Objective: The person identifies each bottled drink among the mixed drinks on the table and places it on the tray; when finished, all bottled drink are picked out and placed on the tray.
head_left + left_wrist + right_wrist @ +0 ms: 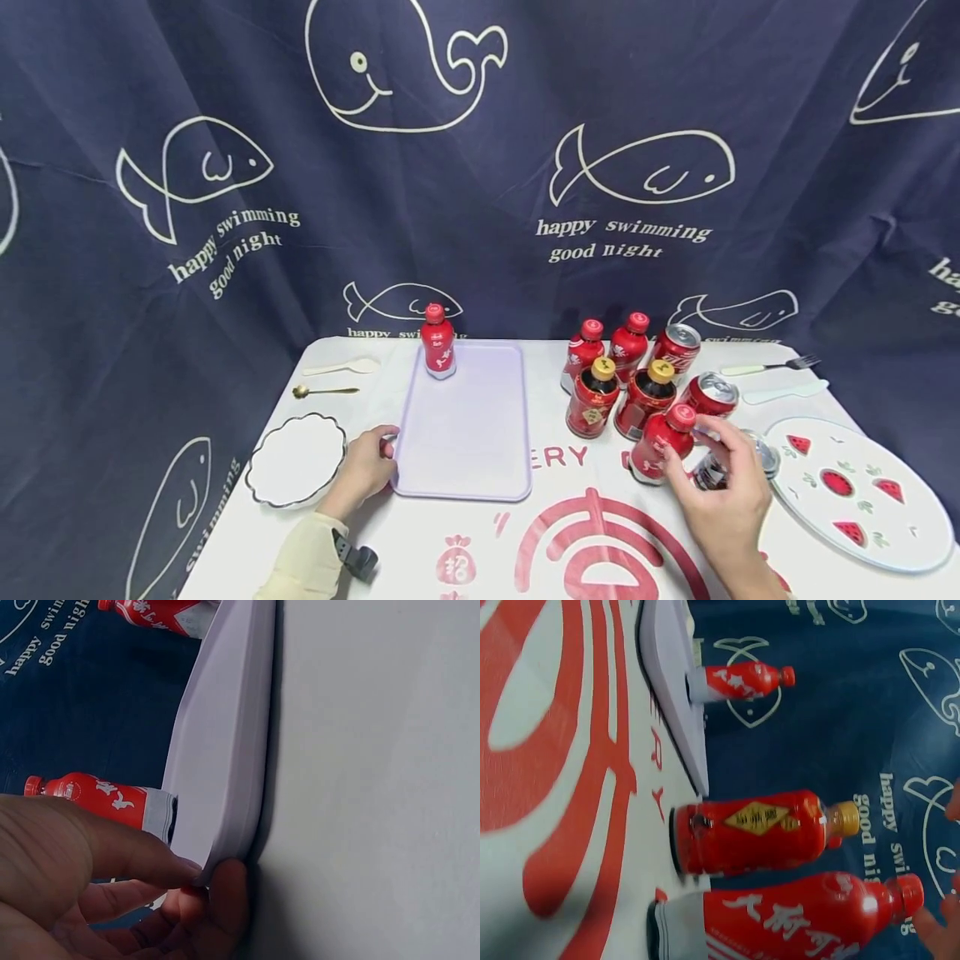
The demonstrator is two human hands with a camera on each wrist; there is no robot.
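My left hand pinches the rim of a lavender tray at its left edge, thumb and fingers closed on it in the left wrist view. A red bottle with a red cap stands at the tray's far left corner. My right hand is at another red-capped red bottle, thumb and index finger spread beside it. In the right wrist view, fingertips show near that bottle's cap; I see no firm grip. A gold-capped bottle stands close by.
Behind stand more red bottles, another gold-capped bottle and red cans. Right lie a watermelon-patterned plate, a fork and a knife. Left are a white scalloped plate and two spoons.
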